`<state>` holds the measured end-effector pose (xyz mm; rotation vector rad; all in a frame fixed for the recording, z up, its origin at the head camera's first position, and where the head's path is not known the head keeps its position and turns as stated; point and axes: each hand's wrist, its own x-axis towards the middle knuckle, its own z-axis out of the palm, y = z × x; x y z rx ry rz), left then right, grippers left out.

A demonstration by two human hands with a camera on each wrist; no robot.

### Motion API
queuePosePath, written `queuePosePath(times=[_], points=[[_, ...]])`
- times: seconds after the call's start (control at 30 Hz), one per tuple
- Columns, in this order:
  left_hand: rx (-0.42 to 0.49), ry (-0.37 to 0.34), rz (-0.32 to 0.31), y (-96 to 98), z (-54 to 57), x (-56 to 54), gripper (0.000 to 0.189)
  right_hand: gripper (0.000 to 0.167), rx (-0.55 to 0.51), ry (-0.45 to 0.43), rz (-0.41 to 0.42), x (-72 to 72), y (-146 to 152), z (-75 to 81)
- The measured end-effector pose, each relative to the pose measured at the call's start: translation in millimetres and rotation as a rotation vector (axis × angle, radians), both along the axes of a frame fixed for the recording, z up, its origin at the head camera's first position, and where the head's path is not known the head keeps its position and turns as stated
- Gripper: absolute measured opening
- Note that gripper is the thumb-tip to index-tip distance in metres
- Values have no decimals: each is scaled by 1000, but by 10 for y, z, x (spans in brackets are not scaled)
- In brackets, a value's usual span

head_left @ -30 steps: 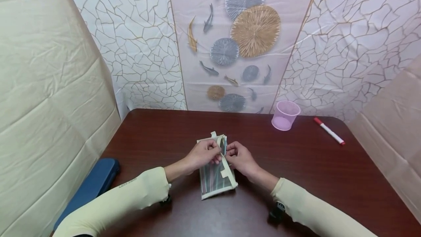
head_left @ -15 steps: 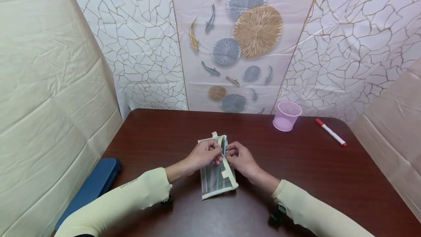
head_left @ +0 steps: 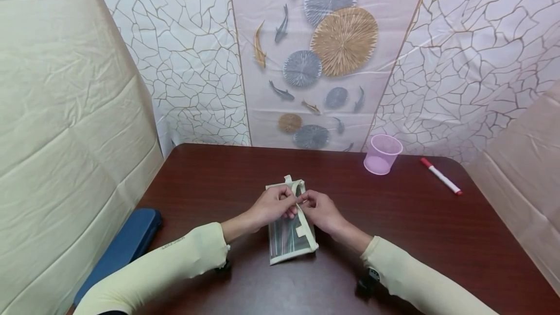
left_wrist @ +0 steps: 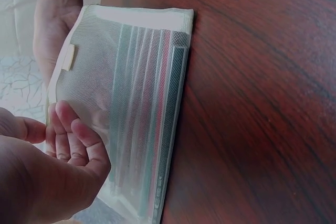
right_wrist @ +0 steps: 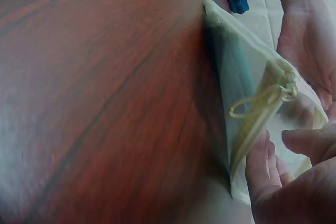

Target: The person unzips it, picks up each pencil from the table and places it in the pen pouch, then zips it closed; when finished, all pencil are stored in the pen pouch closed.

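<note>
A see-through mesh zip pouch [head_left: 286,237] with cream edging stands tilted on the table, its zipped side parted. Several long, thin sticks or pens [left_wrist: 152,103], with green, pink and dark ones among them, show through the mesh. My left hand [head_left: 273,205] pinches the cream edge of the opening between thumb and fingers. Facing it, my right hand [head_left: 321,212] holds the opening's other edge, fingertips close to the left ones. In the right wrist view the zipper pull [right_wrist: 287,92] and its cord loop hang at the pouch's near corner. The exact right fingertip contact is partly hidden.
A pink plastic cup [head_left: 382,154] stands at the back right of the brown table [head_left: 210,174]. Beside it lies a white marker [head_left: 441,176] with a red cap. A long dark blue case [head_left: 120,252] lies along the left edge. Patterned cloth hangs behind.
My right fingertips have moved slightly left and closer to the left fingers at the pouch's opening. The left hand keeps its grip. The whole view has shifted a little.
</note>
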<state>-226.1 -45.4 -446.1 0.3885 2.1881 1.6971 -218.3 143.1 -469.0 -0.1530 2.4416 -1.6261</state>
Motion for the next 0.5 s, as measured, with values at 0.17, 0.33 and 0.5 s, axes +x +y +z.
queuePosePath(times=[0.17,0.33,0.5], points=[[-3,15,0,-9,7,-3,13,21,-121,-37,4,10,85,54],[-1,10,6,-7,14,0,12,24,-125,-11,19,62,207,125],[1,6,9,1,3,-2,12,20,-42,44,59,169,332,207]])
